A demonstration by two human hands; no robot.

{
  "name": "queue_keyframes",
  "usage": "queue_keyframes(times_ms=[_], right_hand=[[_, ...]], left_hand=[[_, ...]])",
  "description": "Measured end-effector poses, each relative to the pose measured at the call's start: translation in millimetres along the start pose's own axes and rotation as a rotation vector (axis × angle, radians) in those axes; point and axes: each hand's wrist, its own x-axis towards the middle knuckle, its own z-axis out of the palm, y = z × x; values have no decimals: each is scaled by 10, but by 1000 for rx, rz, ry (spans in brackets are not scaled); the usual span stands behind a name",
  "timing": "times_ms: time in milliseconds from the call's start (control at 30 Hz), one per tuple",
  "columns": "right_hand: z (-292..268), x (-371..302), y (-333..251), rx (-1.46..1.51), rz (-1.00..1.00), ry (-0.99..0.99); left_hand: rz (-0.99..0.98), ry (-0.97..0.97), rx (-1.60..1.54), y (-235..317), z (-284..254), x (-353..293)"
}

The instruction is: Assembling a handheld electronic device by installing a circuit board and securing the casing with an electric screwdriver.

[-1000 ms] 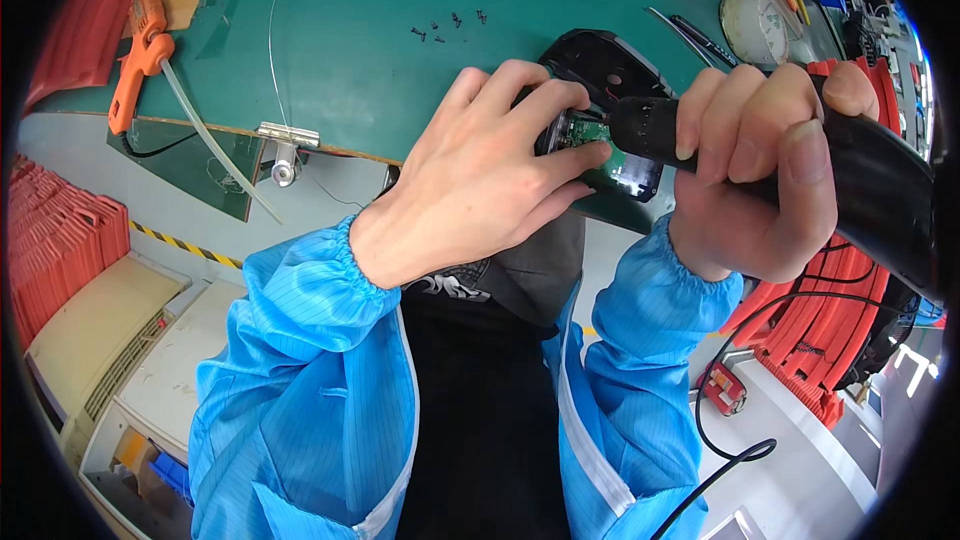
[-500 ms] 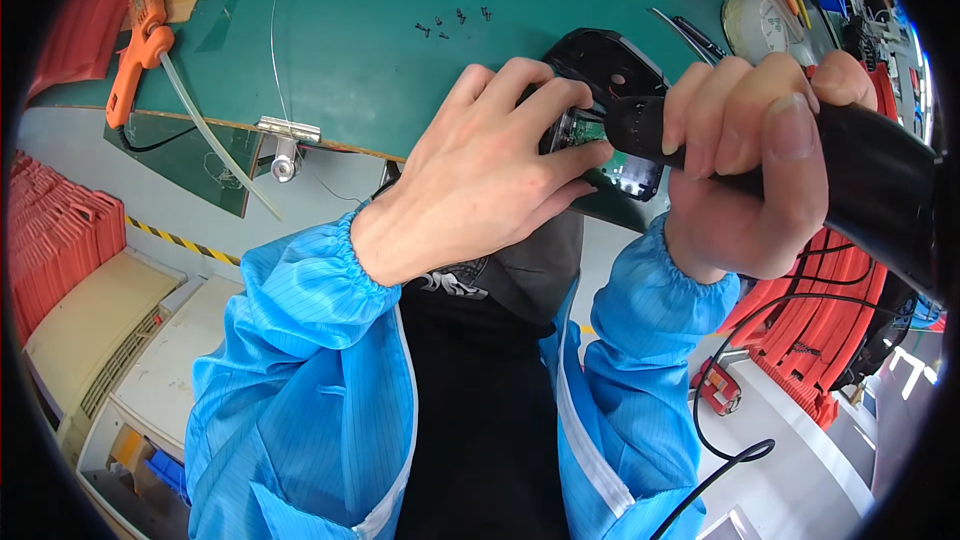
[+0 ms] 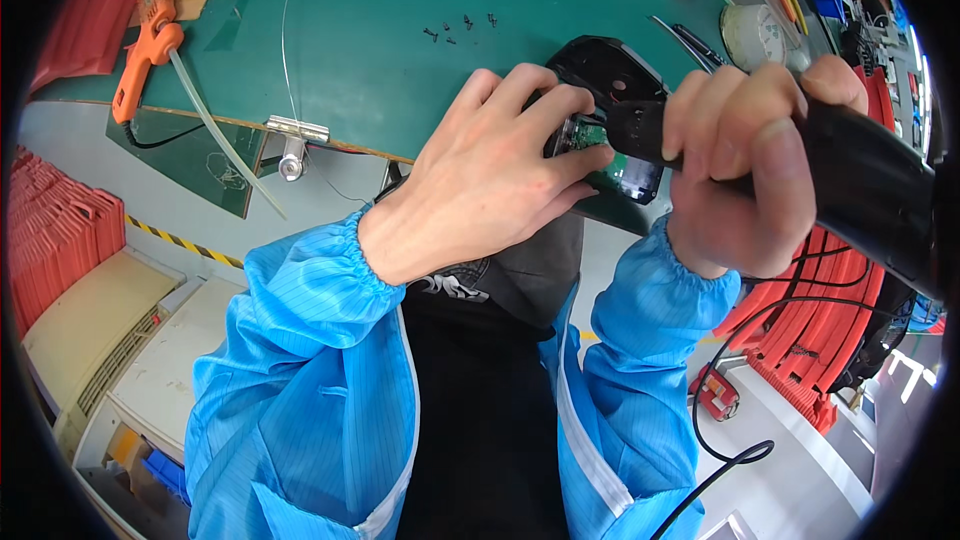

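Note:
My left hand (image 3: 480, 175) is bent over a black plastic housing (image 3: 608, 68) at the table's front edge, its fingers gripping the near part. Between thumb and fingers shows a green circuit board (image 3: 588, 135); the palm side of the hand is hidden. My right hand (image 3: 745, 160) is wrapped round a thick black electric screwdriver (image 3: 870, 175), held slanting, its narrow end pointing left over the board. The bit and whatever it touches cannot be seen. Several small dark screws (image 3: 468, 22) lie on the green mat beyond my left hand.
An orange glue gun (image 3: 148, 50) lies at the far left, near a metal clamp (image 3: 292, 145) on the table edge. Tweezers (image 3: 685, 40) and solder-like spools (image 3: 752, 35) stand back right. A black cable (image 3: 700, 410) loops at lower right; red trays (image 3: 820, 340) are stacked beyond.
The view has shifted slightly, so the table things sit a little lower and to the right. Both hands keep nearly the same hold on the housing and the electric screwdriver.

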Motion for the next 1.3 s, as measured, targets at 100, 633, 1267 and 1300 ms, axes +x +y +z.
queue_keyframes(times_ms=[100, 633, 1267, 1300], right_hand=[[-138, 86, -105, 110, -19, -75], [762, 565, 369, 101, 118, 486], [849, 461, 390, 193, 234, 463], [847, 455, 385, 190, 233, 477]], left_hand=[[4, -8, -6, 13, -4, 13], [27, -80, 36, 20, -98, 19], [10, -185, 92, 13, -128, 11], [13, -150, 75, 13, -109, 13]])
